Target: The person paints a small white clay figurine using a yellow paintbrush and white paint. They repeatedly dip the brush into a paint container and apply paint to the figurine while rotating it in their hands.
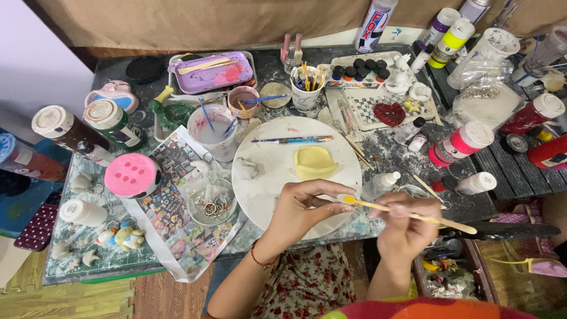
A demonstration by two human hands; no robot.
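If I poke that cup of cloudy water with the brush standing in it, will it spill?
Probably only with a hard poke: the water cup looks wide and fairly full, so likely heavy and steady. Its blue brush leans on the rim and might swing. The cup sits partly on a paper sheet, so it may slide.

Both hands (354,215) hold a yellow-tipped paintbrush (407,214) over plate (266,177).

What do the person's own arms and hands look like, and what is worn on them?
Both forearms are bare, with no sleeves or gloves. The left hand has a thin red beaded bracelet on its wrist. The right hand wears nothing that I can see.
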